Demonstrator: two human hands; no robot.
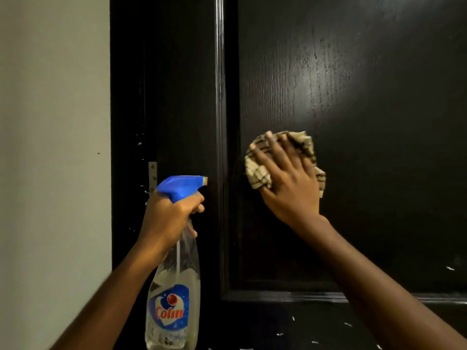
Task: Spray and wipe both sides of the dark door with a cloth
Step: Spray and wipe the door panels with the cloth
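The dark door point(366, 102) fills the centre and right of the view, with a glossy recessed panel that catches the light. My right hand point(290, 180) lies flat with spread fingers on a crumpled beige cloth with dark stripes point(257, 173), pressing it against the panel. My left hand point(166, 218) grips the neck of a clear spray bottle point(171, 306) with a blue trigger head and a blue and red label. The nozzle points at the door's left stile, and a finger is curled round the trigger.
A pale wall point(53, 160) runs down the left side. The dark door frame point(126, 97) meets it, with a metal hinge plate point(152, 175) just above the bottle. White flecks dot the lower rail of the door.
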